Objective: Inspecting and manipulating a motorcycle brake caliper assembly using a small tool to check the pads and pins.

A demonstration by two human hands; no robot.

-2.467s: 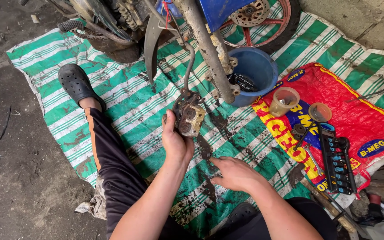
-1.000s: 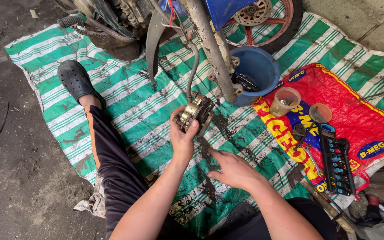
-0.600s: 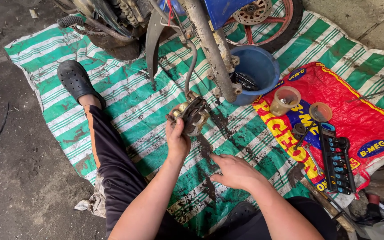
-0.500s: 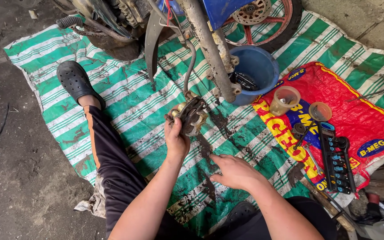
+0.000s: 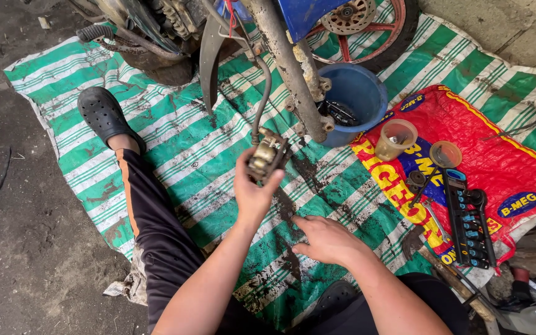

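Brake caliper (image 5: 268, 156), hose running up to the fork, sits pinched in my left hand (image 5: 250, 193), raised ahead. My right hand (image 5: 328, 239) lies spread flat on the striped mat (image 5: 175, 149), lower right.

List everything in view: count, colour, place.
brake caliper: 1, grimy brass-grey, on a hose, held in left hand
motorcycle fork: 1, rusty grey, top centre
wheel: 1, red spokes, black tyre, top right
basin: 1, blue, beside fork
striped tarp: 1, green-white, on ground
red sack: 1, right, over tarp
plastic cups: 2, clear, on sack
socket rail: 1, black-blue, on sack
clog: 1, black, left foot
left hand: holds caliper
right hand: flat on tarp, empty
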